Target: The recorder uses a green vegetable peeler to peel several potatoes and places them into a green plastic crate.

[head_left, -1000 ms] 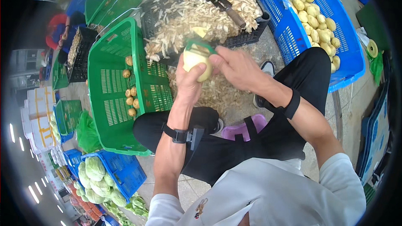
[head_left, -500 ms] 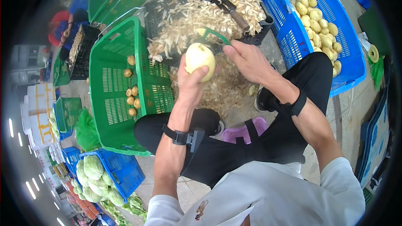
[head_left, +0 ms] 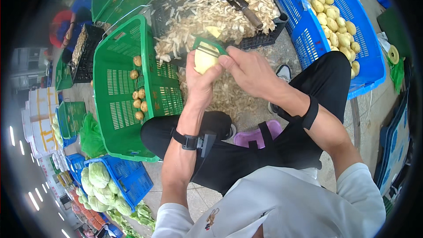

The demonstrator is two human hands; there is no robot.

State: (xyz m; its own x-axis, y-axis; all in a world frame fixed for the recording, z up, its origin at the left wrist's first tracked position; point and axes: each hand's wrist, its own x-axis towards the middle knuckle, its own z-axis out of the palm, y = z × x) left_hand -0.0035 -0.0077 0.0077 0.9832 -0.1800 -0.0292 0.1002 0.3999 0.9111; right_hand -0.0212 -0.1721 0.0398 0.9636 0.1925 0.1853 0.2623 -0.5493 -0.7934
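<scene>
My left hand (head_left: 199, 86) is closed around a peeled, pale yellow potato (head_left: 204, 65), held above my knees at the middle. The fingers on the potato's far side are hidden. In my right hand (head_left: 252, 72) is a green peeler (head_left: 219, 47), its wide head lying across the top of the potato. Most of its handle is covered by my fingers. Just beyond the peeler, a yellow slice of peel (head_left: 214, 31) shows over the heap of peelings (head_left: 194, 22).
Ahead, a black crate (head_left: 165, 15) carries peelings and a wooden-handled blade (head_left: 251, 16). At left, a green crate (head_left: 119, 152) holds several brown potatoes (head_left: 134, 74); at right, a blue crate (head_left: 304, 33) holds peeled ones (head_left: 335, 26). Cabbages (head_left: 103, 194) sit lower left.
The peeler has come back from beyond the potato onto its top, and my right hand moved left and closer. The slice at the peeler's head is now apart from it.
</scene>
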